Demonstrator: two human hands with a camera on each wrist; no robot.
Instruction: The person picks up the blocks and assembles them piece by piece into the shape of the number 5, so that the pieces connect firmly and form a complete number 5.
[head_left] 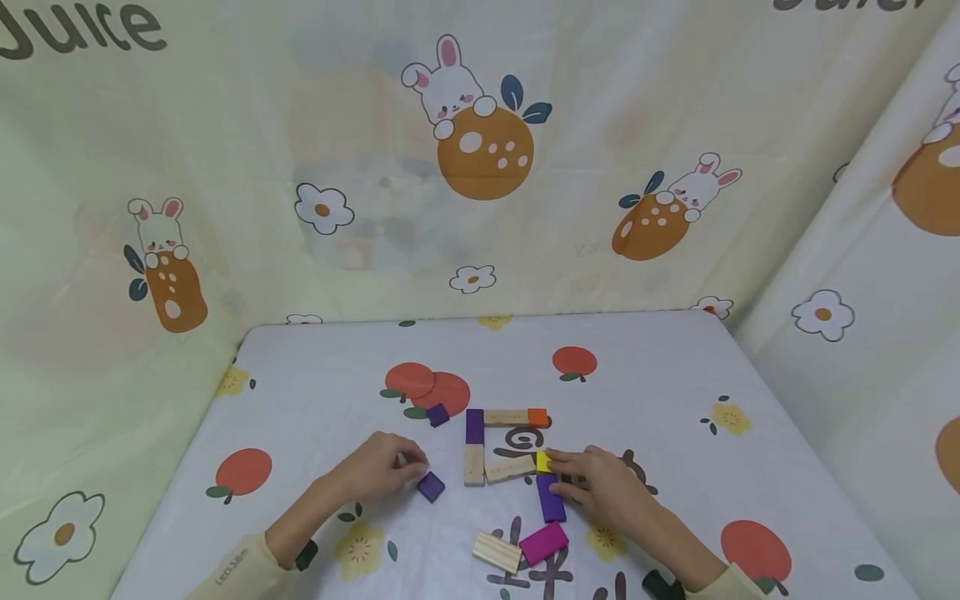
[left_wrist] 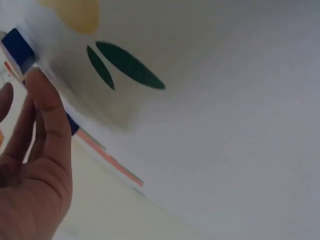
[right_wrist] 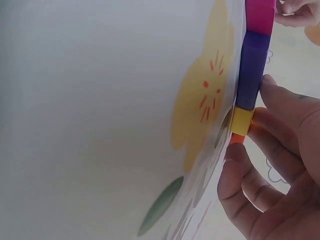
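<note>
My left hand (head_left: 384,467) has its fingers bent loosely beside a purple cube (head_left: 431,487), fingertips right at its edge and nothing gripped. In the left wrist view that cube (left_wrist: 19,49), looking blue, lies just past the fingertips. With index finger and thumb, my right hand (head_left: 600,485) touches a yellow block (head_left: 543,462) and the purple block (head_left: 551,498) below it. The right wrist view shows the thumb against the purple block (right_wrist: 252,70) and fingers around the yellow block (right_wrist: 242,121). A plain wooden block (head_left: 512,469) meets the yellow one on its left.
Joined to this row are an upright wooden block (head_left: 474,465), a purple block (head_left: 475,426), a wooden bar (head_left: 506,418) and an orange block (head_left: 537,417). Nearer me lie a magenta block (head_left: 543,543) and a wooden block (head_left: 497,552). Another purple cube (head_left: 438,414) sits farther back.
</note>
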